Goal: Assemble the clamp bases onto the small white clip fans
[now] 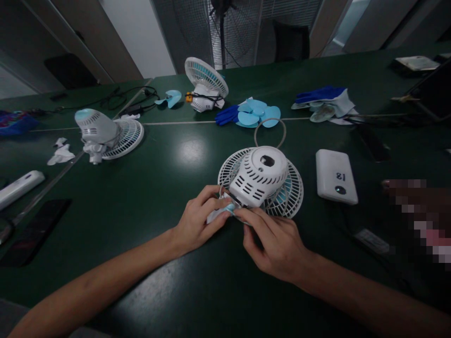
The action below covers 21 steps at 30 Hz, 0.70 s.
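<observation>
A small white fan (264, 171) lies on its grille in front of me, its slotted motor housing facing up. At the near-left end of the housing, my left hand (202, 218) pinches a small white part with a light-blue knob (229, 207). From the other side, my right hand (275, 239) has its fingertips against that same spot, thumb tucked below. Whether the right fingers grip the knob or only touch it is partly hidden. The fan's grille (296, 188) shows around the housing, and a grey cord (269, 121) loops behind it.
Two more fans, one at the left (102, 134) and one at the back (206, 87), rest on the green table (165, 178). Light-blue fan blades (259, 112) and gloves (324, 101) lie beyond. A white box marked 18 (336, 176) sits right; a dark phone (35, 230) lies left.
</observation>
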{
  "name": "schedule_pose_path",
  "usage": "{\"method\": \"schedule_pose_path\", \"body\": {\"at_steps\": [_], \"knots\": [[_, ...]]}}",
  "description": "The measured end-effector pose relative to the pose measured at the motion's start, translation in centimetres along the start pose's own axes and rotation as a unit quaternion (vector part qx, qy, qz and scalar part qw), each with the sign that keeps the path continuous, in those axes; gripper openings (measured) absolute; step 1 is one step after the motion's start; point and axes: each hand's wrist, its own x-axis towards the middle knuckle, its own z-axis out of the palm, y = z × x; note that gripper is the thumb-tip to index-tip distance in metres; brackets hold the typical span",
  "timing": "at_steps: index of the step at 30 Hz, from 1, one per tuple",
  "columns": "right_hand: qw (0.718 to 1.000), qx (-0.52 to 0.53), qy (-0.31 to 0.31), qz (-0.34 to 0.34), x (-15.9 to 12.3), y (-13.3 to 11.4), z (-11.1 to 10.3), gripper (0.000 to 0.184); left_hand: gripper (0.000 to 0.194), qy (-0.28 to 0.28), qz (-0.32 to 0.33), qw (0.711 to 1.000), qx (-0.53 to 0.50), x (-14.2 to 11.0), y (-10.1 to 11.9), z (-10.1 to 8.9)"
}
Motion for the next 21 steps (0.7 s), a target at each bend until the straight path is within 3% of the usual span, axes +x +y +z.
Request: {"method": "schedule_pose_path", "body": {"at_steps": [8,15,21], "knots": [[0.999,0.029,-0.008,-0.037,0.26,0.35,-0.11,0.031,0.022,0.013,-0.014,1.000,-0.015,-0.04,-0.11,0.12],[0.999,-0.007,-0.007,-0.036,0.09,0.54,-0.19,0.050,0.039,0.011,0.004,1.000,-0.001,-0.16,-0.44,0.26],[0.999,-0.030,-0.026,-0.027,0.03,0.29,0.01,0.053,0.032,0.007,-0.008,1.000,0.005,-0.19,-0.25,0.34]]}}
